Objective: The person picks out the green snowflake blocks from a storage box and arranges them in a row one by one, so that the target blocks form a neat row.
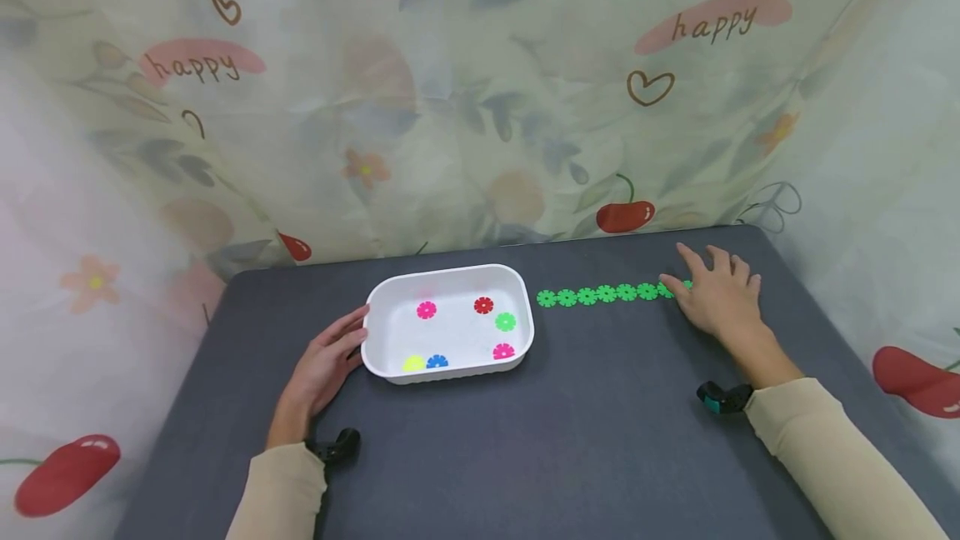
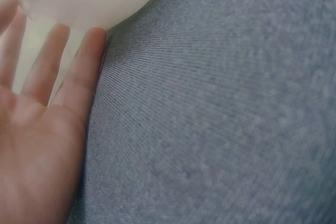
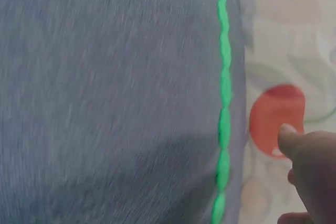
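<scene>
A white tray (image 1: 447, 319) sits left of centre, with several flower-shaped discs inside: a pink disc (image 1: 426, 310), a red disc (image 1: 483, 305), a green disc (image 1: 506, 322), a blue disc (image 1: 437, 362) and others. My left hand (image 1: 325, 367) touches the tray's left end with extended fingers; in the left wrist view, fingertips (image 2: 95, 38) meet its outer wall. To the right runs a straight row of green flower-shaped discs (image 1: 606, 294). Over the row's right end hovers my right hand (image 1: 718, 294), fingers spread and holding nothing; it hides that end in the head view.
Everything lies on a dark grey cloth-covered table (image 1: 525, 457). A printed curtain (image 1: 465, 123) hangs along its back edge and both sides. Each wrist wears a small black camera, one by the left sleeve (image 1: 281, 490).
</scene>
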Demonstrator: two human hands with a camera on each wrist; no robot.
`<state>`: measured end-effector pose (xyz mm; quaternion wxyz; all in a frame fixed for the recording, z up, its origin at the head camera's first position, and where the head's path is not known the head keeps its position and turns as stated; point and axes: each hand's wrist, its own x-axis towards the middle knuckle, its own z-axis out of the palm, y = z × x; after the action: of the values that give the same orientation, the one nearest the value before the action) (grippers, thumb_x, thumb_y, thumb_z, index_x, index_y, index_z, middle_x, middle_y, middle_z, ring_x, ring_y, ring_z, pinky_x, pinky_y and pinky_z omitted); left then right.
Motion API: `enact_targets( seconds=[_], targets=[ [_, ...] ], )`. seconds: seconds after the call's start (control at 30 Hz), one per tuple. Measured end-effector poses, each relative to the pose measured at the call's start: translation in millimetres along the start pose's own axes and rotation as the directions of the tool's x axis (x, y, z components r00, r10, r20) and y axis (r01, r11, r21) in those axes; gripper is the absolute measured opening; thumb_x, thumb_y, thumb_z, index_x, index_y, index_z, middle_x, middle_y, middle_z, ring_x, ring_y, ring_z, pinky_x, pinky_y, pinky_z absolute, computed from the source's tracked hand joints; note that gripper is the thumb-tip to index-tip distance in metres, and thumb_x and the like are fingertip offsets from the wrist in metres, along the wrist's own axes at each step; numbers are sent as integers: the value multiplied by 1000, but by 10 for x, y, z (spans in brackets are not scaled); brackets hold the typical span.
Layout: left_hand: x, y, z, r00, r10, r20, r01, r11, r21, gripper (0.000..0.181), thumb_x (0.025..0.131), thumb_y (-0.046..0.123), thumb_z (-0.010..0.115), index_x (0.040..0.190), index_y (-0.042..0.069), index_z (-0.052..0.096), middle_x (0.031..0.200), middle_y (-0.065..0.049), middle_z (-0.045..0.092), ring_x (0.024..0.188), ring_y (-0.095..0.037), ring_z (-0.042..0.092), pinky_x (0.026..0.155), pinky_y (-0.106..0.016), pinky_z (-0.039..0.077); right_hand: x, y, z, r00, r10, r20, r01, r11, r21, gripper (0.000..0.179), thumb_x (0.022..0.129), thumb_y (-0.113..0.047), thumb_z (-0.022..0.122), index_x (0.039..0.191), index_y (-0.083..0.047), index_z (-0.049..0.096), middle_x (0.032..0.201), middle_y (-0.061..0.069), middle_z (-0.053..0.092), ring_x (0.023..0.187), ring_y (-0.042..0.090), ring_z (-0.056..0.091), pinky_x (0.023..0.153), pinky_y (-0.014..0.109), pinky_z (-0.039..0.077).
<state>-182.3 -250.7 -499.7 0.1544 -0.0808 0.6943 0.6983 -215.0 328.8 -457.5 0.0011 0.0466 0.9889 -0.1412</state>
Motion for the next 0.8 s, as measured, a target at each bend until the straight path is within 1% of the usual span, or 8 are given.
enact_targets(
  seconds=[0.13, 0.3, 0.53, 0.7, 0.8],
  targets=[
    [-3, 6, -2, 1000, 4, 8, -4, 1000, 1, 67, 101, 34, 64, 160, 22, 35, 169, -2, 29, 148, -14, 36, 125, -46, 31, -26, -154, 16, 999, -33, 12, 33, 999, -14, 84, 100, -74, 28, 165, -22, 17, 164, 34, 11, 146, 65, 7, 110, 84, 3],
    [13, -2, 2, 1000, 12, 7, -12, 1000, -3, 67, 100, 35, 66, 159, 22, 37, 169, 0, 30, 151, -17, 34, 125, -47, 30, -84, -380, -7, 996, -61, 58, 63, 998, -26, 91, 97, -79, 28, 166, -22, 10, 167, 31, 1, 150, 62, -3, 110, 84, -5],
    [23, -22, -4, 1000, 1, 1, -1, 1000, -20, 65, 101, 33, 65, 159, 23, 38, 167, -1, 32, 147, -15, 37, 122, -41, 35, -157, -703, -43, 989, -125, 73, 128, 991, -37, 89, 98, -75, 34, 165, -21, 12, 170, 26, -3, 153, 58, -7, 111, 83, -7],
    [16, -17, -2, 1000, 7, 7, -7, 1000, -26, 66, 101, 32, 65, 159, 22, 37, 168, -2, 31, 148, -16, 36, 124, -44, 32, -194, -916, -13, 985, -164, 61, 168, 985, -51, 87, 99, -72, 39, 165, -22, 15, 171, 23, -2, 153, 58, -6, 112, 83, -5],
    [20, -21, 3, 1000, 10, 0, -10, 1000, -22, 65, 101, 31, 65, 159, 22, 37, 167, -2, 32, 147, -15, 38, 117, -34, 42, -203, -1028, 5, 979, -194, 58, 197, 978, -62, 86, 99, -71, 41, 165, -22, 16, 172, 21, -3, 154, 57, -6, 112, 83, -6]
  ],
)
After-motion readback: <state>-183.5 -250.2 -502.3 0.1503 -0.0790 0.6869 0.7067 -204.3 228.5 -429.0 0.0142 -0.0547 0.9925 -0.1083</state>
